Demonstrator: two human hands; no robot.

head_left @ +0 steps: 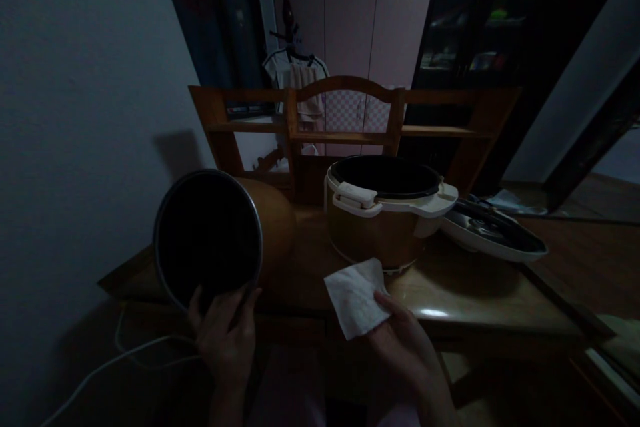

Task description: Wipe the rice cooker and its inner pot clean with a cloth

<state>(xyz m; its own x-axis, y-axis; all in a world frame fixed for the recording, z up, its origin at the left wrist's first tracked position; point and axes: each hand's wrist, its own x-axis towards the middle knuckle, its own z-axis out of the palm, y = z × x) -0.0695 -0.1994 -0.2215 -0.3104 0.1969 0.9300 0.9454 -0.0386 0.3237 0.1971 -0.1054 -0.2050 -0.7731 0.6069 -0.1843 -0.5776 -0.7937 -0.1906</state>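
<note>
My left hand (225, 333) grips the near rim of a round pot (273, 220), probably a cooker's inner pot. The pot is tipped on its side with its dark mouth facing me and its brownish outside toward the desk's back. In my right hand (405, 343) is a white folded paper towel (356, 300), pinched between thumb and fingers. Just beyond the towel stands a rice cooker body (375, 233) with a cream rim and a dark top opening. Its detached lid (493, 230) seems to lie upturned on the right.
Everything stands on a glossy wooden desk (465, 300) with a low shelf frame (345, 138) along its back. A white cord (150, 345) hangs at lower left by the wall (90, 113). Pink cabinets (350, 20) stand behind. The room is dim.
</note>
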